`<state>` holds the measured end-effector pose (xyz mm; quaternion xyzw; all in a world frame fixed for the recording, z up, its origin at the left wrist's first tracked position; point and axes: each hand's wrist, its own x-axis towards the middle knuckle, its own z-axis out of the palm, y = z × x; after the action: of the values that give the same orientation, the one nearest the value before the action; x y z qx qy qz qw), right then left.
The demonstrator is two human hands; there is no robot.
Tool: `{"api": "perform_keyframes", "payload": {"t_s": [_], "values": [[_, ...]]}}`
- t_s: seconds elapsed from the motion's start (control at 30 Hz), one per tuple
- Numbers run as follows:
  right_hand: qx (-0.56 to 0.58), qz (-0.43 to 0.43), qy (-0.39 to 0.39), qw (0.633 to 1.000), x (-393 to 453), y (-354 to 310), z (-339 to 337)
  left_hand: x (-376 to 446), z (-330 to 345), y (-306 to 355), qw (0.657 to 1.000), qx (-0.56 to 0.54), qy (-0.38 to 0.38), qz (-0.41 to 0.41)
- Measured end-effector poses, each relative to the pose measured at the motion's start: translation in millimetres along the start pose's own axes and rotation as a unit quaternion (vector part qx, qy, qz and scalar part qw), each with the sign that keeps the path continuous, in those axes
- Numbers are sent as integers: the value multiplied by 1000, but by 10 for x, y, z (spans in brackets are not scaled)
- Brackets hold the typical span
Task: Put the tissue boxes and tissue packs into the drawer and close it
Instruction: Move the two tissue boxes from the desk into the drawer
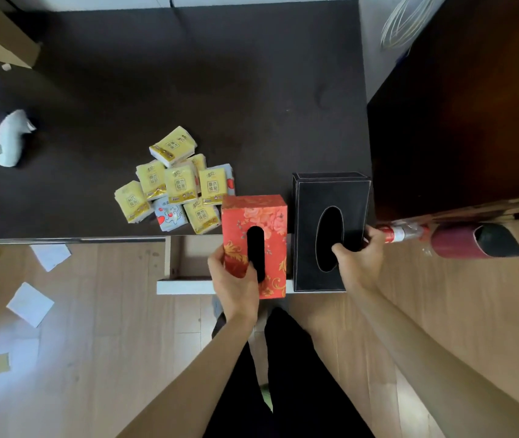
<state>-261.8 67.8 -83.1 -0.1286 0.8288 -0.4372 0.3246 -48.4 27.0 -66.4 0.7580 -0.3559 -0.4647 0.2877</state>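
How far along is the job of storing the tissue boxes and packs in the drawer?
Done: the drawer is pulled open. In hand: the left hand holds the red box, the right hand the black box, both over the drawer. Left: the tissue packs lie on the desk; the drawer needs closing.

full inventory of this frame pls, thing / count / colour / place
red tissue box: 1, red floral, over the open drawer, in the left grip
black tissue box: 1, black with pale stitching, right of the red one, in the right grip
tissue packs: about ten, mostly yellow, two pale blue, heaped on the desk
drawer: 1, white front, pulled open under the desk edge
desk: 1, dark brown
white object: 1, far left on the desk, cannot identify
paper scraps: several, white and yellow, on the wooden floor at left
left hand: gripping the red box
right hand: gripping the black box
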Motion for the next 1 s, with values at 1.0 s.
{"api": "perform_keyframes", "payload": {"t_s": [1.0], "values": [[-217, 116, -120, 962, -679, 810, -247, -379, -466, -917, 985, 133, -25, -104]]}}
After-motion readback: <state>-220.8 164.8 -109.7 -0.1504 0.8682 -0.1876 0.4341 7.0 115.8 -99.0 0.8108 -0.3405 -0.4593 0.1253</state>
